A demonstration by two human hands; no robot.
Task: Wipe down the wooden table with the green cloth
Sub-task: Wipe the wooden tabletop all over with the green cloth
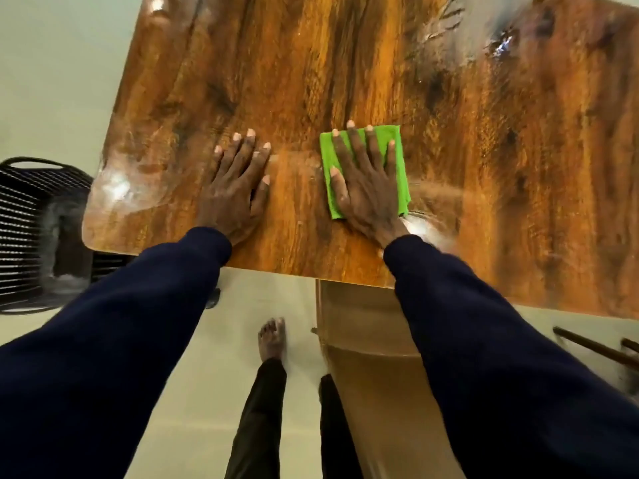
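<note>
A glossy wooden table [345, 63] with dark grain fills the upper part of the head view. A folded green cloth [397, 146] lies flat on it near the front edge. My right hand [366, 188] presses down on the cloth with straight, spread fingers, covering most of its middle. My left hand [238, 181] rests flat on the bare wood to the left of the cloth, fingers straight, holding nothing. Both arms wear dark blue sleeves.
A black slatted chair [31, 229] stands at the table's left corner. A wooden table leg [373, 357] drops below the front edge beside my bare foot [273, 340]. Dark wooden bars [594, 345] show at lower right. Pale floor lies around.
</note>
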